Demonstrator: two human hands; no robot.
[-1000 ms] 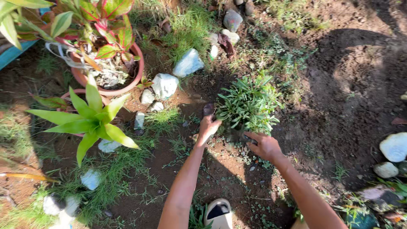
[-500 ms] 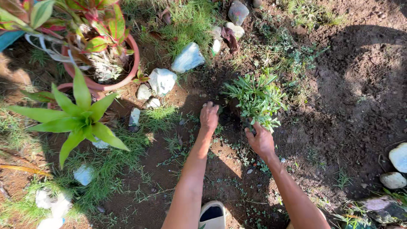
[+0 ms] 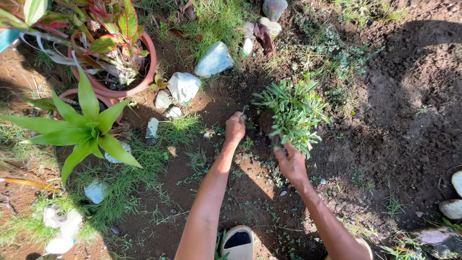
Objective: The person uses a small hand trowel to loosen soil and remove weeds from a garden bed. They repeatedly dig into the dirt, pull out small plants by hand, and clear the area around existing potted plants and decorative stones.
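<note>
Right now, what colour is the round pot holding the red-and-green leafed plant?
Terracotta reddish-brown pot, clearest in the head view, top left.

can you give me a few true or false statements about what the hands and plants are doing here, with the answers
1. The right hand grips the base of the small leafy plant. True.
2. The left hand rests on a white stone. False: it is closed on the soil beside the plant.
3. A terracotta pot with red-green leaves stands at upper left. True.
4. The small leafy plant sits in a pot. False: it sits in bare soil.
5. A shoe shows at the bottom edge. True.
</note>
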